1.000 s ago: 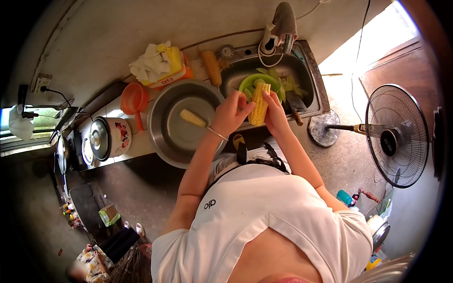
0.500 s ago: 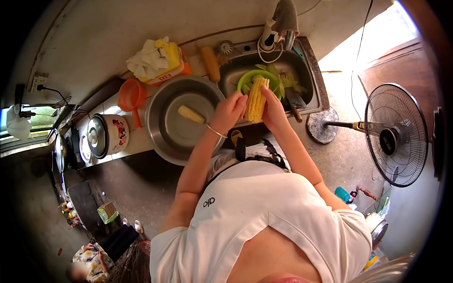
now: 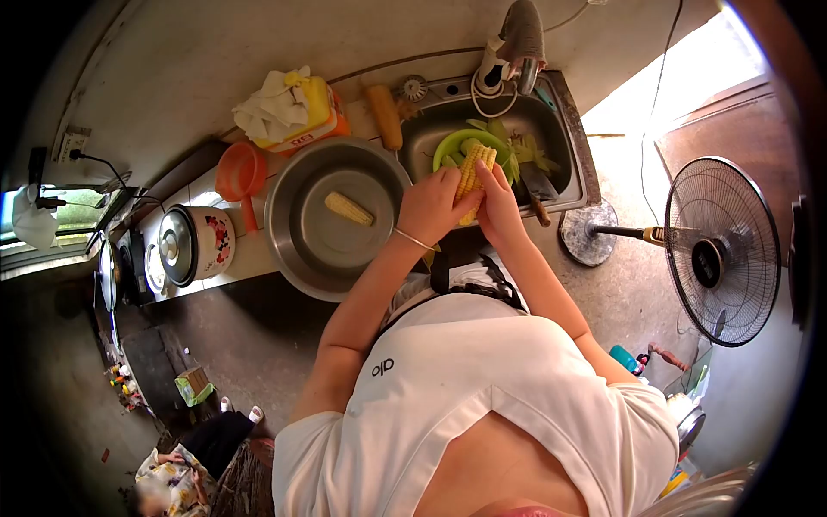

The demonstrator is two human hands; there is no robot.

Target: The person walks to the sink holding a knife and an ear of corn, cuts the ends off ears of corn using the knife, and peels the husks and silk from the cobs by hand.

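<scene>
A peeled yellow corn cob [image 3: 475, 166] is held upright between my two hands, at the near edge of the sink [image 3: 418, 142]. My left hand [image 3: 432, 205] presses on the cob's left side with bent fingers, covering part of it. Along the right side, my right hand [image 3: 500, 205] is wrapped round the cob. Behind it in the sink stands a green basin [image 3: 444, 148] with green pieces inside. Another corn cob [image 3: 349, 208] lies in the large metal basin [image 3: 289, 250] on the left.
A knife [image 3: 539, 185] rests at the sink's right. Left of the metal basin are a red dipper [image 3: 240, 174] and a flowered cooker [image 3: 215, 244]. A standing fan [image 3: 724, 252] is at the right. Another person [image 3: 177, 482] sits at the lower left.
My left hand has moved right and across the cob, hiding more of its lower part. The other person's arms and feet have shifted slightly.
</scene>
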